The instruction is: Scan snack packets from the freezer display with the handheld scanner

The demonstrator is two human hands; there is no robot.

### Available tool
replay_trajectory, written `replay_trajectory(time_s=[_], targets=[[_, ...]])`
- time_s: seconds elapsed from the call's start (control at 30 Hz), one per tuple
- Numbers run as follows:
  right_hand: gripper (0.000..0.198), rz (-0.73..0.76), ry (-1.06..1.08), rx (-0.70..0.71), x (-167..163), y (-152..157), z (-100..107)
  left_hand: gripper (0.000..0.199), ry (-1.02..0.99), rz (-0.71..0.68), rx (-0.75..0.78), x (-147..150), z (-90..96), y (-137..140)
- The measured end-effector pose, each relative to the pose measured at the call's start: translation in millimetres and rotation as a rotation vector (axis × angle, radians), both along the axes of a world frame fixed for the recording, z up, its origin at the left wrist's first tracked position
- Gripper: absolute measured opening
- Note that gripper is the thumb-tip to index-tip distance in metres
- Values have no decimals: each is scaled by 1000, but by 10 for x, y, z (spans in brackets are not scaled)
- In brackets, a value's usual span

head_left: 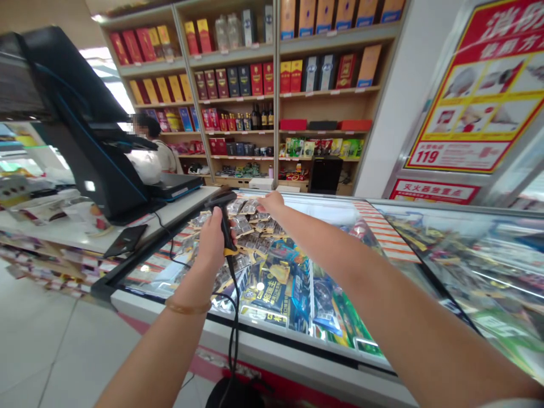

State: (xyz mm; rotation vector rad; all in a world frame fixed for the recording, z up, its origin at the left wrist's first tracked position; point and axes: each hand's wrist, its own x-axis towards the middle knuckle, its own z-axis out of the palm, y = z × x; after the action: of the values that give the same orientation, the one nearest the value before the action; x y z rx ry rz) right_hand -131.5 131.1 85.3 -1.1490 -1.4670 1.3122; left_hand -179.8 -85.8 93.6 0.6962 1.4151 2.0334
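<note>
My left hand (211,235) is wrapped round the grip of a black barcode scanner (225,218) with a yellow end. The scanner's cable (234,317) hangs over the front of a glass-topped freezer (140,297). Farther back, my right hand (272,204) is closed, its fingertips pinched at the edge of a small clear packet (250,207). Many similar packets (259,241) with brown edges lie piled on the glass, between and beneath both hands. Part of the pile is hidden behind the scanner and my left hand.
A black checkout machine (127,130) stands on the left counter beside a dark phone (126,241). Beyond the freezer, shelves (238,99) carry boxed goods and bottles. Another person (155,147) is behind the counter. A second freezer (480,255) adjoins on the right.
</note>
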Motion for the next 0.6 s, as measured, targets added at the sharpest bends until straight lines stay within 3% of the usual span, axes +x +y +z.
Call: replay_trajectory(time_s=[0.13,0.23,0.37,0.5,0.6], targets=[[33,-46,7,60,373,5,-155,46,-8,-74,15,174,-77,124],[31,-75,-61,187,986,74,-388,46,-18,-124,21,405,-163,261],[27,-233,-331,392,2179,248,-788,50,-8,-252,3,853,-314,486],[27,-465,-579,358,3548,427,-1057,53,40,-389,-15,1410,-454,716],[7,-563,-644,319,4511,478,-1105,53,74,-457,-28,1809,-536,876]])
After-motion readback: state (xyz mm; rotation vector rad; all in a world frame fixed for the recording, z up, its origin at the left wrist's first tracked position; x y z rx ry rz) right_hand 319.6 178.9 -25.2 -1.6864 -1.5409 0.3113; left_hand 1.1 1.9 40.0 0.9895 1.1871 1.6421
